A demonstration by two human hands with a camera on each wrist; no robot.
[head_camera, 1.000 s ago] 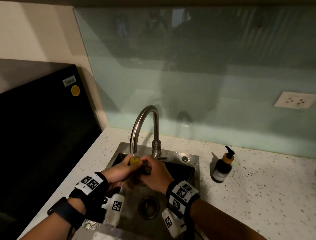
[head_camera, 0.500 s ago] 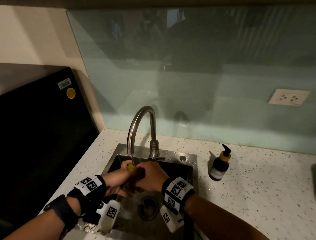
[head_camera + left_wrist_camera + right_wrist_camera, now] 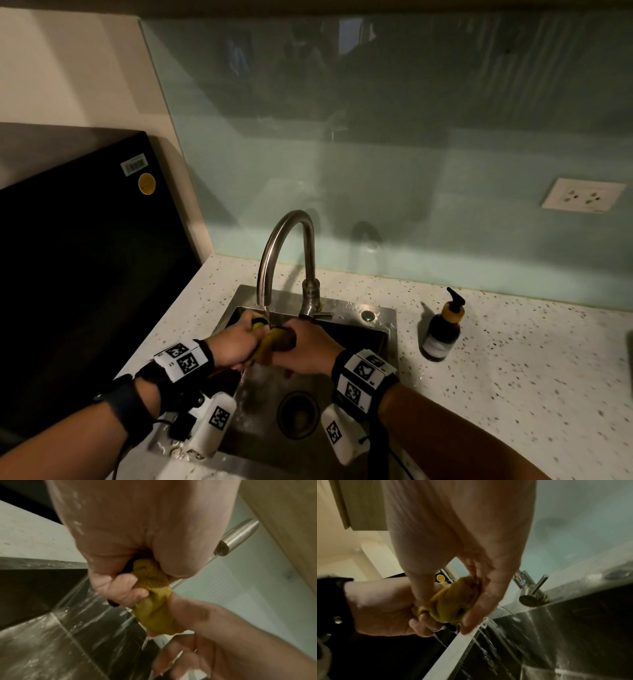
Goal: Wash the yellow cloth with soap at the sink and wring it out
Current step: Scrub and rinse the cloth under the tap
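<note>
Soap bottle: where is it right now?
In the head view the soap bottle stands upright on the speckled counter, right of the sink, untouched by either hand.

A black appliance (image 3: 78,260) stands left; wall socket (image 3: 583,194) right.

Dim room, light falling warm from upper left onto a cream wall (image 3: 68,68). Pale green glass backsplash (image 3: 411,154) runs behind the white speckled table (image 3: 513,377), with a white wall socket (image 3: 583,195) at right. Big black appliance (image 3: 78,257) stands left, carrying a barcode label (image 3: 133,164) and round yellow sticker (image 3: 147,184).
</note>
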